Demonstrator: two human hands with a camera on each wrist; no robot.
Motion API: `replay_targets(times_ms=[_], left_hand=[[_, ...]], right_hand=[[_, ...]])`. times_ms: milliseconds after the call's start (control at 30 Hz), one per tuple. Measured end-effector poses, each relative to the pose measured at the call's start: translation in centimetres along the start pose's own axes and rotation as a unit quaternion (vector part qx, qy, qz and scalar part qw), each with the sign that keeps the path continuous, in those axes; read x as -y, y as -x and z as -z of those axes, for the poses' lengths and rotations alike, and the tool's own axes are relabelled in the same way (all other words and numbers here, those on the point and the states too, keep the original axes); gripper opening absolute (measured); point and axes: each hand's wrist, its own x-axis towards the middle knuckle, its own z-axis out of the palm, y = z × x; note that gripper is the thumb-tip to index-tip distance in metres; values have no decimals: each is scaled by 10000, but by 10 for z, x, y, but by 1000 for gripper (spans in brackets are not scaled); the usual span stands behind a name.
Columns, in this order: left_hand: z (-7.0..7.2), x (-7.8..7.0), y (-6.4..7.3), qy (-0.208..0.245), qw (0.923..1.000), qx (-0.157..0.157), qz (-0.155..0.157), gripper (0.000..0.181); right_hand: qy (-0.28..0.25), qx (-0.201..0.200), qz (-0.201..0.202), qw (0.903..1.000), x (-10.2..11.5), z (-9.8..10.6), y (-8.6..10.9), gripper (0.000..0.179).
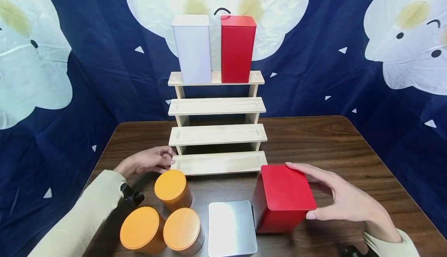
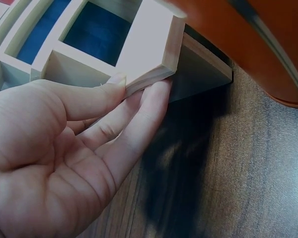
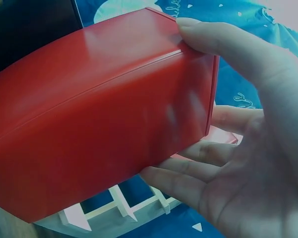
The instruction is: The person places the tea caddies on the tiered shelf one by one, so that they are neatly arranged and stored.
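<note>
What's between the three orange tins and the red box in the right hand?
A silver box sits between the orange tins and the red box that the right hand grips; the head view shows it.

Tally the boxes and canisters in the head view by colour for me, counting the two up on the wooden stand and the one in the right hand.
Orange canisters: 3
Red boxes: 2
White box: 1
Silver box: 1
Total: 7
</note>
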Motion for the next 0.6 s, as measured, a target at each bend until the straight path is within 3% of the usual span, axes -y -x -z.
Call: replay_targets(times_ms=[600], left_hand=[[-1,0,0,-28,9999,-104,8,26]], right_hand=[[-46,-28,197,9998,4,18,-32,88]])
